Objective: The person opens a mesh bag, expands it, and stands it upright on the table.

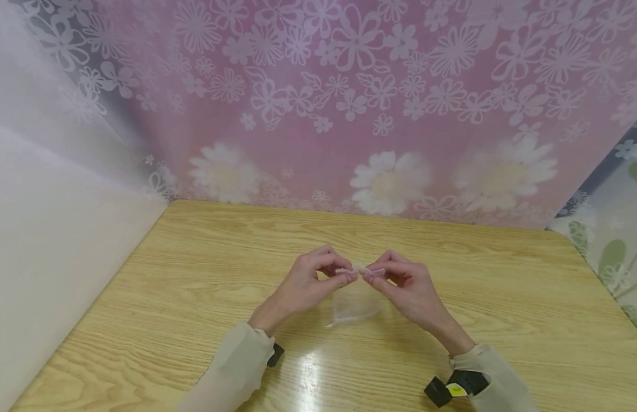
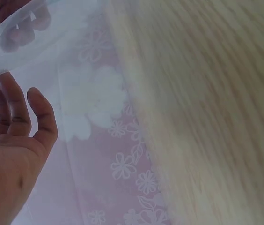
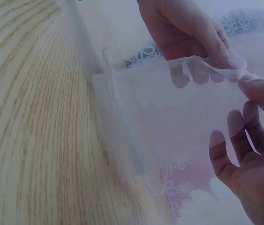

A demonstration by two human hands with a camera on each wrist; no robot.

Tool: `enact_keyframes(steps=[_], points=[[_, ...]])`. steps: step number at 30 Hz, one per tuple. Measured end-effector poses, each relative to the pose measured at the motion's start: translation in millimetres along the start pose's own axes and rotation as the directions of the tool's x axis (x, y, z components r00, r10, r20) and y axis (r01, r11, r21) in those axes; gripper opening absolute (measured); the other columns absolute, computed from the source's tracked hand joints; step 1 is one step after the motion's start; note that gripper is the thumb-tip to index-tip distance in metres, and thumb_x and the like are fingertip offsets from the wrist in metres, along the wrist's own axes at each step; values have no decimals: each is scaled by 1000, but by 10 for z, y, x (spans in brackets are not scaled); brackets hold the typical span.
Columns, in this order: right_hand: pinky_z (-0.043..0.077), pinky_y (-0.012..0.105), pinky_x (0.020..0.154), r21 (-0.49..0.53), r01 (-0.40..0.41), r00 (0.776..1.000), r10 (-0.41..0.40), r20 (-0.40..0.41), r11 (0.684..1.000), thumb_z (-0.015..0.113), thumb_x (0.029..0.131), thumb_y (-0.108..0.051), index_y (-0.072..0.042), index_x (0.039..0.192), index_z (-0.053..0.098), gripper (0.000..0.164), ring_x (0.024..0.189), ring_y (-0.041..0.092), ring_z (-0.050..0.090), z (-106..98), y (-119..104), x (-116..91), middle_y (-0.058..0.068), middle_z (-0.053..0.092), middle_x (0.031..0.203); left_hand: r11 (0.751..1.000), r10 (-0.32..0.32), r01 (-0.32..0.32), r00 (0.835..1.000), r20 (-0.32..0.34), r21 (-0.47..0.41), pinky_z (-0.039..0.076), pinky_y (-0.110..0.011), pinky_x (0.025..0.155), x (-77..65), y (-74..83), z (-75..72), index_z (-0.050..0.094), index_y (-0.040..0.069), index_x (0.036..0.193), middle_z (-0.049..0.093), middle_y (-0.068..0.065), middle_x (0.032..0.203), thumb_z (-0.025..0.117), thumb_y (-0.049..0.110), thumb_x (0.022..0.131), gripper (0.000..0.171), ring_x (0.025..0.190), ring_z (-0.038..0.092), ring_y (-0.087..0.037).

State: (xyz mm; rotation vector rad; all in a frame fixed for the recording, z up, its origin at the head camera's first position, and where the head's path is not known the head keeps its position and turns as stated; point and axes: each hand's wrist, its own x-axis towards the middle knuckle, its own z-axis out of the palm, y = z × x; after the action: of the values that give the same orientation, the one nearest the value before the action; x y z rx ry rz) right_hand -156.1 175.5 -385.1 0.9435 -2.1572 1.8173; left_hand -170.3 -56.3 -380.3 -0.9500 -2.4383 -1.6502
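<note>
A small translucent plastic bag (image 1: 354, 306) hangs over the wooden table between the two hands. My left hand (image 1: 310, 277) pinches its upper edge with thumb and fingertips, coming from the left. Close beside it, my right hand (image 1: 408, 286) pinches the same edge, the fingertips of both hands almost meeting. Through the frosted bag (image 3: 169, 108) in the right wrist view, several fingers show behind the film. Along the bag's lower end runs a clear, narrow strip (image 3: 122, 108) with a small loop at one end. In the left wrist view the bag (image 2: 33, 42) is stretched near the fingertips.
The wood-grain table (image 1: 195, 343) spreads around both hands. A pink flowered cloth (image 1: 318, 114) hangs along its back edge, with a white surface (image 1: 66, 229) on the left. Black wrist devices (image 1: 454, 386) sit at the beige sleeves (image 1: 496, 377).
</note>
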Motion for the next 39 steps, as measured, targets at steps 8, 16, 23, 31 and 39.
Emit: enact_keyframes(steps=[8,16,23,31,39], points=[[45,24,57,-20,19,999,-18,32,1000,64,93,13,3,103,76,19,76,8,55,-2,5,-13,3,63,91,997,-74,74,997,10,-23,58,-35,79,-27,23,20,73,23,111,65,4,91,75,27,95,16,83,63,-10],[46,24,58,-42,-25,999,26,30,999,65,93,11,2,103,75,16,77,8,55,3,-4,-14,2,64,92,997,-72,72,997,15,-30,59,-34,83,-32,14,33,74,21,105,70,7,101,74,23,96,9,87,63,-9],[55,21,69,-107,-78,995,71,-63,991,70,92,6,-3,111,74,21,83,8,63,3,-26,-2,-2,68,98,998,-58,58,998,1,-29,58,-31,83,-27,19,39,73,18,104,71,4,99,73,18,96,8,87,64,-10],[58,19,72,-107,-102,964,72,-258,989,75,85,11,3,110,69,27,80,8,64,-20,-74,0,-3,65,90,997,-72,71,996,-42,-35,58,-33,83,-34,9,37,73,23,102,70,7,97,73,22,96,6,87,64,-10],[60,23,72,-111,-79,992,67,-103,991,75,90,3,-1,101,72,12,84,12,71,-26,-69,-25,9,71,96,994,-106,104,992,-73,-39,57,-30,79,-31,38,52,72,24,103,70,6,98,74,27,96,8,88,67,-11]])
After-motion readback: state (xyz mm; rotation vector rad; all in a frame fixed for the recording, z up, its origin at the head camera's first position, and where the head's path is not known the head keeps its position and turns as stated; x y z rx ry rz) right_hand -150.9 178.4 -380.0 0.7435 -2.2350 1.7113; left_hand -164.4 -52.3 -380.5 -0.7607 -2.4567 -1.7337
